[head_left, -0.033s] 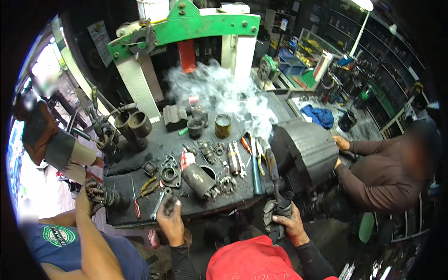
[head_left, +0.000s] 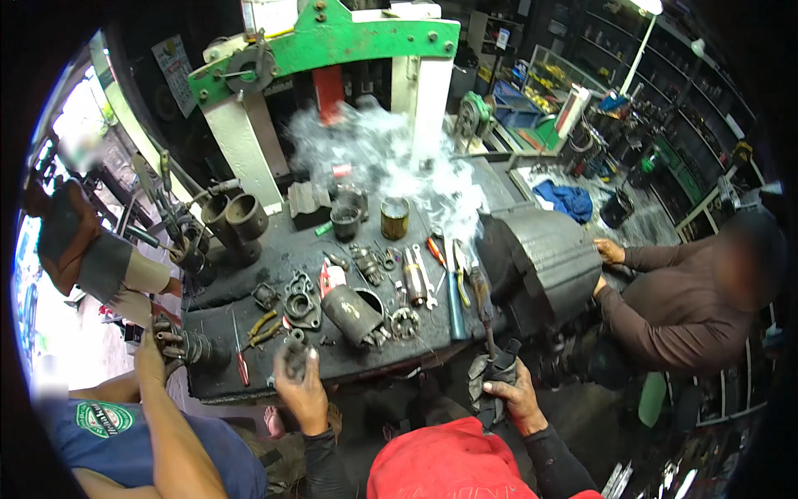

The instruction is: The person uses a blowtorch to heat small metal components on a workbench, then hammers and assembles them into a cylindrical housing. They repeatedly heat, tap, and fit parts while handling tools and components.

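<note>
One grip, the right hand (head_left: 522,399), pinches dark cloth (head_left: 485,386); the left hand's (head_left: 302,392) cannot be told; smoke (head_left: 449,185) partly veils the counter's (head_left: 214,326) far edge.

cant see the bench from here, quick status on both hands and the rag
Right hand gripping dark rag. Left hand by the bench, grip unclear. Smoke over the bench's far side.
</note>
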The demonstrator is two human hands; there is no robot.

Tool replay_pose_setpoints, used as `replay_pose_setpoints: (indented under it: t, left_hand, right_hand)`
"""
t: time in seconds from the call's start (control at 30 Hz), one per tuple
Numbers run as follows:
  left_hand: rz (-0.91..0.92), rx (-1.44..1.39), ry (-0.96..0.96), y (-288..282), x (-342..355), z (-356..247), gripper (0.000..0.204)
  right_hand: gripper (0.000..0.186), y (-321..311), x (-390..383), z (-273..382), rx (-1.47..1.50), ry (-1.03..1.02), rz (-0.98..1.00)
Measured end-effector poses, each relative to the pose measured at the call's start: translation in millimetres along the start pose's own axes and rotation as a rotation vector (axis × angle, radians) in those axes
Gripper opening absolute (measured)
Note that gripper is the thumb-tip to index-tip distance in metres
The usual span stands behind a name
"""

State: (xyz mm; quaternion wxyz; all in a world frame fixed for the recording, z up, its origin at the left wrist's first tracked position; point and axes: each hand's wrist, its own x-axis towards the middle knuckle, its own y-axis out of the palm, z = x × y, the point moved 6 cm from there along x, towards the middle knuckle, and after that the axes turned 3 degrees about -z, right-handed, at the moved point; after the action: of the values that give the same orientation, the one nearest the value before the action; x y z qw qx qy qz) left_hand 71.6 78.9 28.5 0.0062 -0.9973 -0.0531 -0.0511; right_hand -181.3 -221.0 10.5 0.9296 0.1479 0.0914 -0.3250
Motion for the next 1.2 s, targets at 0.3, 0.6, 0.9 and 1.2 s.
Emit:
replay_pose_setpoints:
  t: [0.3,0.6,0.9,1.2]
  left_hand:
    - [1.038,0.471,0.208,42,-78,-17,0.041]
    - [0.165,0.2,-0.177,10,-103,73,0.024]
    - [-0.11,0.602,0.446,50,-106,4,0.049]
    - [-0.004,0.432,-0.168,0,-82,89,0.026]
  right_hand:
    - [0.03,-37,-21,-36,-0.425,0.061,-0.188]
    - [0.061,12,-1,102,-1.758,-0.756,0.138]
    - [0.061,76,61,146,-1.843,-1.047,0.461]
    - [0.066,71,75,138,-1.898,-0.97,0.539]
